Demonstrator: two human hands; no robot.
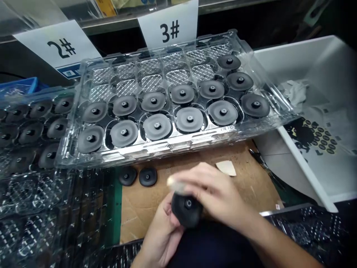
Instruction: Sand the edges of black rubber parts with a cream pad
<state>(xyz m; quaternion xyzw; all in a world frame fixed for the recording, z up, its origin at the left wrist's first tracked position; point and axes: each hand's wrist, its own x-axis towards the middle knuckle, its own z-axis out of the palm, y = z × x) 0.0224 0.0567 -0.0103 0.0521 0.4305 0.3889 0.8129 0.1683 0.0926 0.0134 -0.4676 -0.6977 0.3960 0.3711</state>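
Observation:
My left hand [167,230] grips a black rounded disc [186,216] with a small metal nut at its centre, low over the cardboard. Bent across the disc's upper edge is my right hand [212,190], its fingers pressed together and blurred by motion. Something whitish [176,185] shows at those fingertips; its kind cannot be made out. Two similar black discs [148,176] lie on the cardboard [139,219] to the left. Beyond the hands, a clear plastic tray [167,143] carries more such discs in its front rows, while several back pockets hold none.
Another tray of discs [30,132] stands at left, above stacked clear trays [33,219]. At right is a white bin [306,175] with crumpled white scraps and black-and-yellow pieces. A pale scrap [226,168] lies on the cardboard. Paper signs [178,31] hang behind.

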